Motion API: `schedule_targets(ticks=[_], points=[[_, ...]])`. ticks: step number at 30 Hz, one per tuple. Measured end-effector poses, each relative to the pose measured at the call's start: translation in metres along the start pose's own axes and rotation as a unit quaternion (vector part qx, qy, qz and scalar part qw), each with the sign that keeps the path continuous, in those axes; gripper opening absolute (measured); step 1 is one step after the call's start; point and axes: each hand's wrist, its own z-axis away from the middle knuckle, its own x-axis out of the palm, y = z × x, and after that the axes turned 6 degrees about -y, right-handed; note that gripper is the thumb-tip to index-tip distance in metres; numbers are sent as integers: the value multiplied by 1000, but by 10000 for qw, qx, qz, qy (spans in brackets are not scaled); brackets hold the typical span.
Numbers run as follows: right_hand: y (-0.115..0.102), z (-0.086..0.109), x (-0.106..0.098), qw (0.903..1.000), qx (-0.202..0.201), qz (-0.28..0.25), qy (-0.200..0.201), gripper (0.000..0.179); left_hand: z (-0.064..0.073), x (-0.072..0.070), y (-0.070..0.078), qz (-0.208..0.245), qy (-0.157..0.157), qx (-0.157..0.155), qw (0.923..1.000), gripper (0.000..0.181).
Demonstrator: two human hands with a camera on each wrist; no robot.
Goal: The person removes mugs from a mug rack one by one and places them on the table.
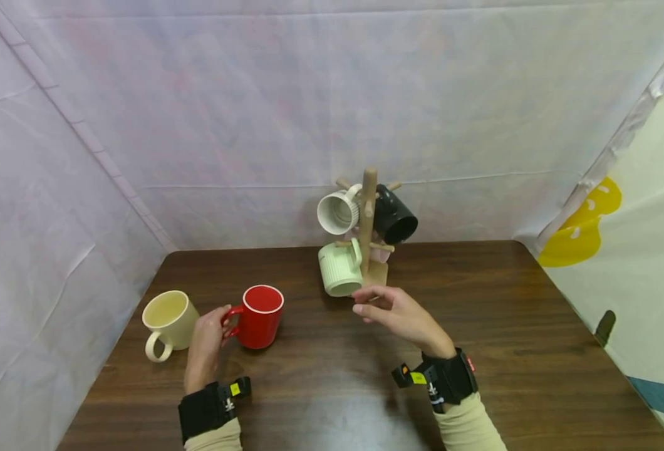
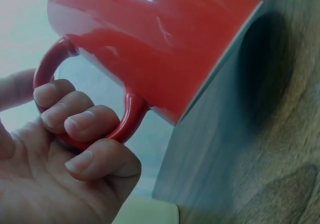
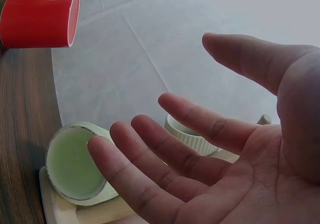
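My left hand [image 1: 207,338] grips the handle of a red mug [image 1: 260,318], its fingers curled through the loop in the left wrist view. The red mug is upright, with a dark shadow on the table beneath its base [image 2: 220,79]. Just left of that hand stands a cream-yellow mug [image 1: 176,322]. My right hand [image 1: 402,315] holds nothing; its fingers are spread and slightly bent in the right wrist view. Nearest to it is a pale green mug [image 1: 337,269], hanging by its handle on a low peg of a wooden mug tree [image 1: 368,219].
Higher on the mug tree hang a white ribbed mug [image 1: 334,213] on the left and a black mug [image 1: 394,219] on the right. A pinkish mug [image 1: 381,254] is partly hidden behind the post. Pale cloth walls [image 1: 242,125] border the brown wooden table [image 1: 507,313].
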Motion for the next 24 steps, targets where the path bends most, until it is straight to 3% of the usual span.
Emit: schedule_targets(ticks=[8,18,24], points=[[1,0,0,10000,-3,-26,-32,35,0,-1,-1,159,36,82,9998,39],[2,1,0,9999,-2,-78,-109,36,4,-4,0,-32,101,180,9998,40],[1,0,-1,9998,4,-57,-177,36,5,-7,3,-156,78,-78,9998,39]])
